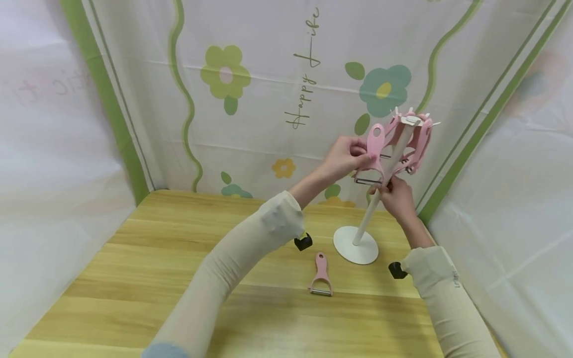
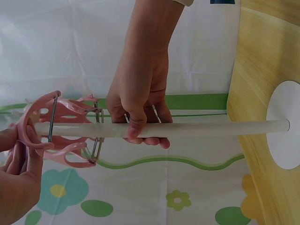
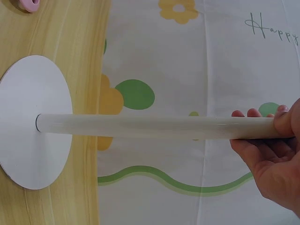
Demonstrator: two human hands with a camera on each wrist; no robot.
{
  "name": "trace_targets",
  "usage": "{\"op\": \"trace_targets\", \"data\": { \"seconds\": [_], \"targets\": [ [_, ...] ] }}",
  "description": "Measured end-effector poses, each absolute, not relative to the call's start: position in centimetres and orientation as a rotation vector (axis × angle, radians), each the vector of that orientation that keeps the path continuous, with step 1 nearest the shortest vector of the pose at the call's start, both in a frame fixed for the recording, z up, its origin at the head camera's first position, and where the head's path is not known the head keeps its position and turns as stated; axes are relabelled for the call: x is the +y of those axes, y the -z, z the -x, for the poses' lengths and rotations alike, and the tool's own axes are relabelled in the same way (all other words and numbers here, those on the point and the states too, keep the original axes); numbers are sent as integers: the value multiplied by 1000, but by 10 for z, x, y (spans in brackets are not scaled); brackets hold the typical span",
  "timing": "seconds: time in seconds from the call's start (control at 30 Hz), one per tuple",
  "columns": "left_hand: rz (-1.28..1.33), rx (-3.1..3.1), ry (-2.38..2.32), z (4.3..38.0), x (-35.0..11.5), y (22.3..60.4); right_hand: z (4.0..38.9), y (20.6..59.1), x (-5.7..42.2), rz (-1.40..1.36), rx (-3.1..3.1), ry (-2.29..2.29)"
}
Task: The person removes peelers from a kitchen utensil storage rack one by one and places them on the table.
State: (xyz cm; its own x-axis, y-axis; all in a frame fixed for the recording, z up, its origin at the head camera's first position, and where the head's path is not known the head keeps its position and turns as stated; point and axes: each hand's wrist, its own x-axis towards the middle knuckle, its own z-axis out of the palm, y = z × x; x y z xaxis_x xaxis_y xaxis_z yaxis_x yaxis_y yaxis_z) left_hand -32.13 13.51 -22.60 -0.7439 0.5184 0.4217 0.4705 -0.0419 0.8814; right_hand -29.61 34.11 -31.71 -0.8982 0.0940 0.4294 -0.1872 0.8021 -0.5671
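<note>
My left hand (image 1: 346, 158) pinches a pink peeler (image 1: 375, 144) by its handle, up beside the top of a white stand (image 1: 369, 211). The peeler's handle end, with its hole, points up and its blade hangs below. Several more pink peelers (image 1: 421, 144) hang from the hooks around the stand's top. My right hand (image 1: 397, 198) grips the white pole below them, with thumb and fingers around it in the right wrist view (image 3: 274, 154). The round white base (image 3: 35, 159) rests on the table.
Another pink peeler (image 1: 321, 276) lies on the wooden table (image 1: 179, 268), in front of the stand's base. A white curtain (image 1: 268, 30) with printed flowers hangs behind, and pale cloth walls (image 1: 45, 149) flank both sides.
</note>
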Motion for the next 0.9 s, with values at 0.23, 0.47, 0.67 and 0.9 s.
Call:
{"op": "trace_targets", "data": {
  "seconds": [0.23, 0.47, 0.67, 0.9],
  "targets": [
    [-995, 2116, -2004, 320, 123, 238, 296, 316, 340, -62, -2558, -883],
    [-963, 2114, -1961, 317, 109, 248, 295, 317, 339, -45, -2570, -917],
    [-900, 2102, -1963, 315, 95, 262, 295, 318, 339, -68, -2564, -902],
    [-814, 2124, -1961, 313, 81, 281, 295, 319, 338, -57, -2562, -884]
  ]
}}
